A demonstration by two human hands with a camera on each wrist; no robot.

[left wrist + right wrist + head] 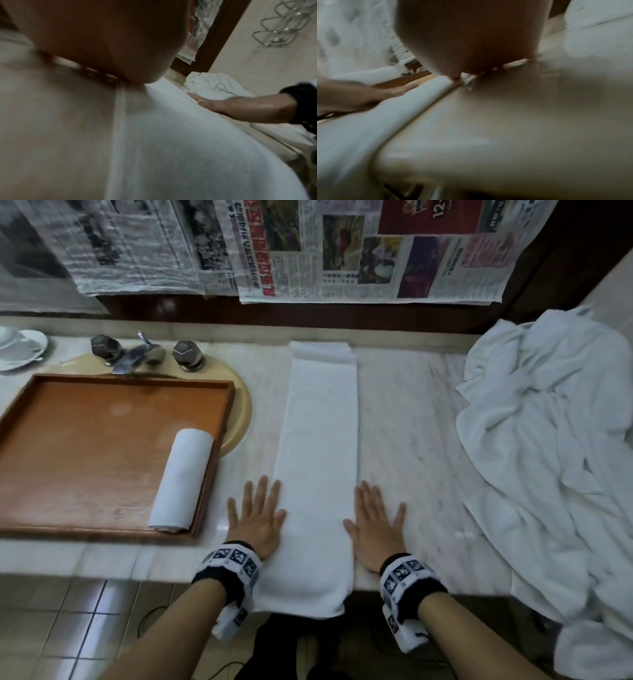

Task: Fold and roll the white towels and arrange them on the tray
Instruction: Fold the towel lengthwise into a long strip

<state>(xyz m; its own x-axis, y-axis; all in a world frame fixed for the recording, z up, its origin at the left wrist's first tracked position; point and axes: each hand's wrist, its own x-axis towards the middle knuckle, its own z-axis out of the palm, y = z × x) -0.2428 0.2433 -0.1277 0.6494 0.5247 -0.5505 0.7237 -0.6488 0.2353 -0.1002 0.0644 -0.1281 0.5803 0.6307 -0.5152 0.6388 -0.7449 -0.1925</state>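
Folded towel (317, 446) is laid as a long strip running straight away from the person on the counter (411, 422), its near end draped over the edge. It is flanked by left hand (257, 518) and right hand (375, 529), both flat, fingers spread, equally near; rolling lengthwise seems due.

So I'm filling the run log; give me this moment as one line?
left hand flat, right hand flat | flanking folded towel strip | one rolled towel on tray | towel pile waiting
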